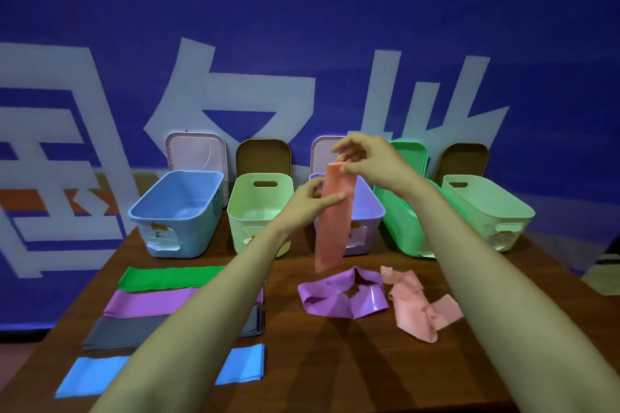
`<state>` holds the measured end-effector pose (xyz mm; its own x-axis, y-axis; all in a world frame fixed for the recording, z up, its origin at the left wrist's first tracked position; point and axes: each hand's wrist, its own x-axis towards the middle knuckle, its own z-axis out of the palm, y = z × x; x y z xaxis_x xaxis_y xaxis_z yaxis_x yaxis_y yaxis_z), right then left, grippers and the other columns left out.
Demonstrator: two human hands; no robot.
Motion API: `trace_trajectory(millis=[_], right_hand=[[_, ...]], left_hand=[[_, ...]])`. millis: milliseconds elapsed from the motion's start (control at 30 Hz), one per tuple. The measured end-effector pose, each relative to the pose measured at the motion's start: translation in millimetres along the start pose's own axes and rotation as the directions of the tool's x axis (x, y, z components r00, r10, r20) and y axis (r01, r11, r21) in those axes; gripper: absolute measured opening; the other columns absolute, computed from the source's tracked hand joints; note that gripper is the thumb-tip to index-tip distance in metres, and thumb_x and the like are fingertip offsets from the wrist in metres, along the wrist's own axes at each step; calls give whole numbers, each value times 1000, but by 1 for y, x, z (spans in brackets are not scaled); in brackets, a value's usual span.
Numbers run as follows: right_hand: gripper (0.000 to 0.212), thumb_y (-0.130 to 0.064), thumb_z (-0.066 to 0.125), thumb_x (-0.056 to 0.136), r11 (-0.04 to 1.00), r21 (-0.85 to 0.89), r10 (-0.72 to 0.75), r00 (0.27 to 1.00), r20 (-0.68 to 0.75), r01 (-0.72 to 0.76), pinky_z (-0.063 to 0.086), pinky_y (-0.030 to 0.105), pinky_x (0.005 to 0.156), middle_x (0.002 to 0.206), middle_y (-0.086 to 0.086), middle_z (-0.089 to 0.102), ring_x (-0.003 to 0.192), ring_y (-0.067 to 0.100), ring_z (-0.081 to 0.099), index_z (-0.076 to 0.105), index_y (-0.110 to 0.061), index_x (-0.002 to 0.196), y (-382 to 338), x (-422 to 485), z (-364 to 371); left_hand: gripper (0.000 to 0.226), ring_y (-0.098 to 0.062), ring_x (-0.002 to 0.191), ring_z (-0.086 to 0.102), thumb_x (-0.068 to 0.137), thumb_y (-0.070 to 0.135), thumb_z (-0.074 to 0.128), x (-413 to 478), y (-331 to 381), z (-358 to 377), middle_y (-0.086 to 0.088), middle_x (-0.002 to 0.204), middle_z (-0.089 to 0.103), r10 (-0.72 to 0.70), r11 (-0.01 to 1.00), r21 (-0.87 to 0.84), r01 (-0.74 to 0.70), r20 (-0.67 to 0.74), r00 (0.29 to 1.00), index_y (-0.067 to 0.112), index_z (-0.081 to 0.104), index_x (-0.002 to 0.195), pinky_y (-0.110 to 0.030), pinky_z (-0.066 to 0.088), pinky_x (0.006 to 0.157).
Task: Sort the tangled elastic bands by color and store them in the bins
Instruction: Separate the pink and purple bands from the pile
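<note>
blue bin (177, 211), paper label (161, 236) seemingly illegible

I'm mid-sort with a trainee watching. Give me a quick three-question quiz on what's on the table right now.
1. True or false: the pink band held up by the right hand and left hand hangs over the table.
2. Which flat band lies nearest the bins: green, grey or blue?
3. How many bins stand in the row?

Key: 1 true. 2 green. 3 five.
</note>
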<state>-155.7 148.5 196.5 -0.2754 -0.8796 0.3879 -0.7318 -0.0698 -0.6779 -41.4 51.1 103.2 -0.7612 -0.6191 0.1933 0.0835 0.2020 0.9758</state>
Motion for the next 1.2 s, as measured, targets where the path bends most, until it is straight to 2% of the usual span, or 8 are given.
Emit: trace_trajectory(millis=[167, 267, 433, 567, 667, 800, 1033, 1200], right_hand=[[22, -1, 66, 80, 998, -61, -37, 994, -100, 31, 47, 10, 71, 82, -2, 63, 76, 7, 58, 64, -12, 99, -13, 19, -23], [18, -3, 64, 81, 999, -48, -35, 979, -199, 26, 49, 20, 76, 84, -2, 62, 79, 9, 58, 65, -13, 96, -12, 27, -28], [19, -2, 58, 83, 996, -89, -39, 959, -281, 14, 44, 12, 70, 89, -2, 61, 83, 10, 56, 66, -12, 97, -9, 33, -30], [14, -7, 58, 85, 993, -114, -33, 947, -318, -4, 41, 13, 67, 90, -5, 60, 84, 12, 55, 63, -16, 96, 2, 32, -29], [18, -2, 55, 85, 991, -128, -20, 944, -328, -23, 40, 15, 63, 93, 0, 56, 83, 15, 52, 55, -16, 96, 11, 31, -27], [25, 6, 46, 83, 982, -169, 24, 943, -331, -84, 38, 26, 59, 89, 6, 54, 80, 22, 50, 46, -19, 85, 31, 29, -23], [39, 11, 37, 78, 948, -244, 115, 934, -339, -205, 35, 23, 70, 98, 14, 60, 87, 25, 55, 66, -14, 74, 69, 18, -15], [34, 12, 39, 82, 931, -144, 268, 895, -356, -336, 36, 18, 69, 98, 16, 69, 94, 27, 61, 70, 0, 85, 101, -9, 1]], left_hand=[[11, -5, 67, 64, 92, 21, 58, 6, 13, 10, 3, 80, 70, 10, 999, -37, -8, 38, 999, 13, 64, 95, -21, 50, 67], [15, -2, 68, 65, 88, 12, 63, 4, 1, 15, 4, 84, 69, -17, 999, -45, 21, 80, 997, 10, 63, 103, -18, 52, 66], [31, -6, 72, 64, 86, 6, 65, -4, -31, 11, -1, 91, 68, -95, 994, -45, 100, 91, 991, 3, 59, 116, -18, 51, 64], [35, -14, 82, 63, 88, 8, 62, -6, -45, 2, -9, 106, 66, -147, 988, -31, 150, 92, 985, 4, 56, 122, -27, 53, 77], [27, -9, 76, 61, 91, 12, 59, -11, -50, -5, -8, 101, 65, -168, 986, -5, 169, 76, 983, 5, 56, 117, -21, 51, 71], [24, -9, 64, 50, 92, 34, 56, -20, -57, -21, 0, 78, 58, -182, 953, 250, 169, 32, 983, 11, 61, 96, -20, 37, 56], [30, -13, 61, 51, 80, 46, 67, -31, -61, -50, -2, 71, 60, -178, 961, 217, 170, 19, 984, 17, 65, 79, -23, 36, 54], [16, -8, 72, 55, 80, 22, 73, -41, -65, -65, 0, 83, 61, -265, 937, 263, 230, 105, 958, 14, 66, 92, -10, 40, 56]])
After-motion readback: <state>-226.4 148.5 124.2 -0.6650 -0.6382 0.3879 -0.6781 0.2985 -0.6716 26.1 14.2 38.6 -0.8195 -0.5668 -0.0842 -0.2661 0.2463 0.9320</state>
